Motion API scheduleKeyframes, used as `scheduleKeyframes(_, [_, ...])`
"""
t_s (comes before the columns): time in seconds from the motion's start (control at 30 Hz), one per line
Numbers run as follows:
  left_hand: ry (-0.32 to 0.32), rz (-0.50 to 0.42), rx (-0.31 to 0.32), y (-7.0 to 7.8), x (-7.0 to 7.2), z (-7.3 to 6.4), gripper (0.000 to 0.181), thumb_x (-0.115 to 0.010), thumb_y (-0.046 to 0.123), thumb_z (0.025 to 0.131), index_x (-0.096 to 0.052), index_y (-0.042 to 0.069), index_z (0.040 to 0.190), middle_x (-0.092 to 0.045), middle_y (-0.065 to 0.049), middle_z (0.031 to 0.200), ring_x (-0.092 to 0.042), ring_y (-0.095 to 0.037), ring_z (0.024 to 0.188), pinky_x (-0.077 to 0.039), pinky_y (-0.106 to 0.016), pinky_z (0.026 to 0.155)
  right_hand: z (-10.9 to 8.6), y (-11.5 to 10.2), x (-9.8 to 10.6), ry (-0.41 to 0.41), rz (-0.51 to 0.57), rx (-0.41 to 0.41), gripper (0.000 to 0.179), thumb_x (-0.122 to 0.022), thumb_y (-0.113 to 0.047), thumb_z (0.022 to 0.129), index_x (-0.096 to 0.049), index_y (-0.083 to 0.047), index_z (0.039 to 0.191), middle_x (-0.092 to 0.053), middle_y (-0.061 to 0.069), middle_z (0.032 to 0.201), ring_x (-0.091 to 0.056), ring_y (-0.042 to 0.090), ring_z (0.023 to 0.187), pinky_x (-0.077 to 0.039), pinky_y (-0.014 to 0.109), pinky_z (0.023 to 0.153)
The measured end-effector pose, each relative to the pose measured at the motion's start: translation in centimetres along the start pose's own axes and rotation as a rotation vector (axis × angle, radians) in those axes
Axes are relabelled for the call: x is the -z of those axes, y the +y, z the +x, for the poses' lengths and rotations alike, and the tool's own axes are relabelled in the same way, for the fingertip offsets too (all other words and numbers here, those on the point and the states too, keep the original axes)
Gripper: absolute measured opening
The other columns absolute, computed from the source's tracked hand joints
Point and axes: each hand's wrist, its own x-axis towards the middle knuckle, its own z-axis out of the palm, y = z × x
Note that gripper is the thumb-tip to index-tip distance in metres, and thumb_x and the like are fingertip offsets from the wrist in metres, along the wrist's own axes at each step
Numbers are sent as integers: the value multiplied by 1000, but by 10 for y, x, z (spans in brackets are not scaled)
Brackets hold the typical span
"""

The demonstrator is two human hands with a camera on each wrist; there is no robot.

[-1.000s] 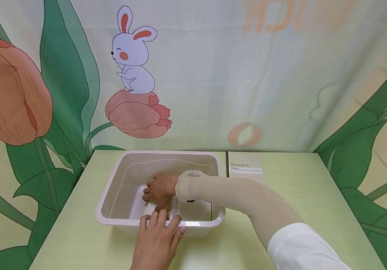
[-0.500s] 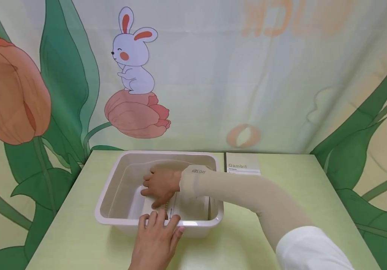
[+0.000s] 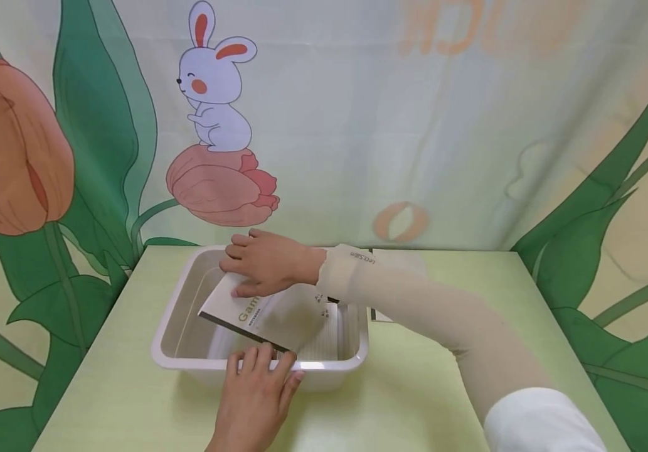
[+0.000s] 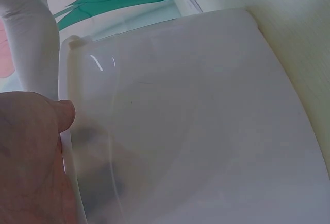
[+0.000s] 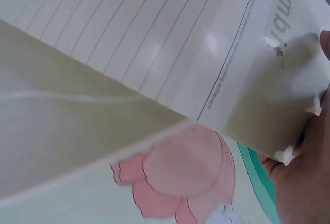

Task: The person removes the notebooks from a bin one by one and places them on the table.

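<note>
From here I see the right hand (image 3: 270, 260) pinching a notebook (image 3: 278, 320) over the tub (image 3: 188, 363), left hand (image 3: 253, 389) gripping the near rim.

It looks like a screened-off corner indoors, dressed for one small job; whether it's in a home or a studio, I can't tell. The pale green table (image 3: 419, 395) stands up against a printed cloth (image 3: 324, 144) that hangs in soft creases behind it and along both sides, nursery-bright with a cartoon rabbit (image 3: 219, 100), tulips (image 3: 15, 147) and big leaves (image 3: 95, 113).
</note>
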Motion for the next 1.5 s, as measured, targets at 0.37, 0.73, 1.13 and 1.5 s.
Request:
scheduleKeyframes(0.37, [-16,2,10,-1,1,2,34,-38,49,101,-58,23,107,-51,-3,96,-49,-26,93,-35,-46,87,-29,40,57,240,25,-196,61,-43,-72,90,-50,-19,118,-51,-2,105,-45,18,105,-36,33,91])
scheduleKeyframes(0.73, [-16,18,10,-3,3,0,35,-35,50,102,-58,24,109,-51,-3,97,-47,-24,89,-36,-46,89,-86,69,99,576,23,-354,55,-53,-64,90,-59,-13,111,-53,1,96,-41,20,89,-35,35,82])
scheduleKeyframes(1.13, [-25,44,-1,1,-3,-3,44,-23,53,104,-56,25,109,-50,-3,95,-48,-25,87,-38,-46,90,-197,82,101,704,35,-616,57,-57,-58,87,-60,-2,100,-55,11,89,-42,29,84,-35,43,77])
scheduleKeyframes(1.5, [40,25,-5,2,-7,-3,54,-13,54,105,-57,23,105,-49,-4,91,-46,-25,84,-36,-46,87,-294,70,30,608,77,-789,49,-63,-50,86,-56,-2,91,-51,11,79,-39,27,75,-30,37,72])
